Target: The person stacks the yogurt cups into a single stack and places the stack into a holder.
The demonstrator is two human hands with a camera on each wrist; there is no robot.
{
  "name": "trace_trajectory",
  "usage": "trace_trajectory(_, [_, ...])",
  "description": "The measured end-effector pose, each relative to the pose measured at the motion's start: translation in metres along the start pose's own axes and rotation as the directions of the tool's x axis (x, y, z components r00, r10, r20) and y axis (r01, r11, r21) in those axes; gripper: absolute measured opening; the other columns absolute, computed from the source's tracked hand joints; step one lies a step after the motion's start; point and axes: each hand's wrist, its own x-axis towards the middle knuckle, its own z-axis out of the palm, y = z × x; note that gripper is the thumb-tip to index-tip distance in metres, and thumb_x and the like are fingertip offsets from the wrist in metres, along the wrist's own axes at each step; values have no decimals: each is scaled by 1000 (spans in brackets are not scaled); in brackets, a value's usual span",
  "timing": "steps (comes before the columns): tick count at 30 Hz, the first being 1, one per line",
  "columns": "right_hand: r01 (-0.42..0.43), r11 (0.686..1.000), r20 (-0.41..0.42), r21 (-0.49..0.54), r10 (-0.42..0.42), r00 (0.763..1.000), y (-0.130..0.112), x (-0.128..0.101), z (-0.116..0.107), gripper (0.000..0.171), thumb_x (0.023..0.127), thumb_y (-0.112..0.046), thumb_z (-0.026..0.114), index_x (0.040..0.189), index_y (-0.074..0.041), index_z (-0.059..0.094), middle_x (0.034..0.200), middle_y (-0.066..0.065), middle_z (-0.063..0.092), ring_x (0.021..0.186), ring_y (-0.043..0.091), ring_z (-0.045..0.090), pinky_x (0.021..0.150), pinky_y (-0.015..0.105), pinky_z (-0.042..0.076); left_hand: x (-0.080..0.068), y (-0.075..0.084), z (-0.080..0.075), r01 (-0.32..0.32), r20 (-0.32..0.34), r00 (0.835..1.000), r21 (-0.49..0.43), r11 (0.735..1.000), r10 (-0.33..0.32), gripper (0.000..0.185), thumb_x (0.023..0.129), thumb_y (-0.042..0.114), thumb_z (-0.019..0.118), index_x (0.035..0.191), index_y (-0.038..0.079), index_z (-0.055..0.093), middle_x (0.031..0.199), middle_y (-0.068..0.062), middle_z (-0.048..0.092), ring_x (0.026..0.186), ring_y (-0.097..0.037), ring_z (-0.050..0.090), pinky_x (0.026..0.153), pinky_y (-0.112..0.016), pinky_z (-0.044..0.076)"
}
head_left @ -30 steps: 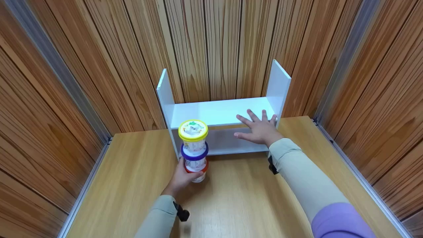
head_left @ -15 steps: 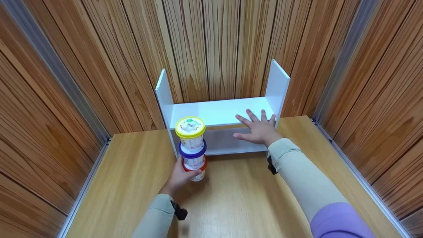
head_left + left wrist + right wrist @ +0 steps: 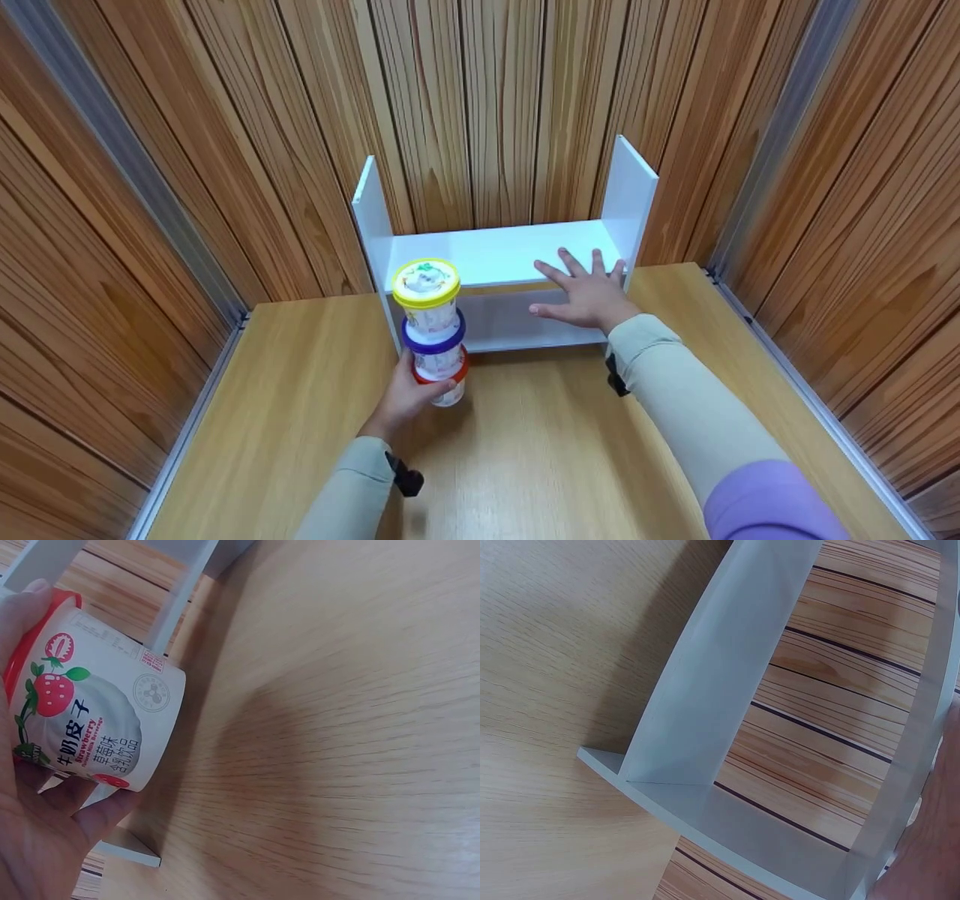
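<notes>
Gripping the bottom tub of a three-high stack, the left hand (image 3: pixel 405 396) curls fingers and thumb round the red-lidded cup (image 3: pixel 444 381), whose strawberry label shows in the left wrist view (image 3: pixel 94 720); a purple-lidded cup (image 3: pixel 433 347) sits on it and a yellow-lidded cup (image 3: pixel 426 291) tops the stack. That stack is held just in front of the left end of the white shelf (image 3: pixel 495 255), apparently lifted clear of the desk (image 3: pixel 540 450), though I cannot tell for certain. The right hand (image 3: pixel 589 294) lies flat with fingers spread on the shelf's upper board near its right end, seemingly steadying it. Judging from this, the stack is gathered and brought up to the shelf, but nothing yet stands on either board, so placing it there is what remains.
</notes>
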Motion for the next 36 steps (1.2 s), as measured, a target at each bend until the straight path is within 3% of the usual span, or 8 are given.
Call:
trace_trajectory(21, [2, 1000, -5, 8, -2, 1000, -2, -1, 1, 93, 83, -89, 38, 161, -43, 17, 170, 8, 2, 145, 61, -8, 104, 82, -13, 0, 14, -1, 43, -13, 999, 21, 999, -43, 99, 70, 36, 94, 149, 38, 34, 143, 7, 50, 133, -24, 49, 115, -59, 33])
trace_trajectory(36, [-6, 1000, 14, -2, 6, 1000, -1, 0, 1, 97, 80, -93, 34, 161, -45, 12, 170, 6, -2, 145, 60, -11, 104, 82, -14, 3, 26, -3, -8, -8, 1000, 41, 999, 8, 96, 72, 34, 93, 149, 31, 36, 144, 2, 52, 132, -26, 50, 114, -59, 34])
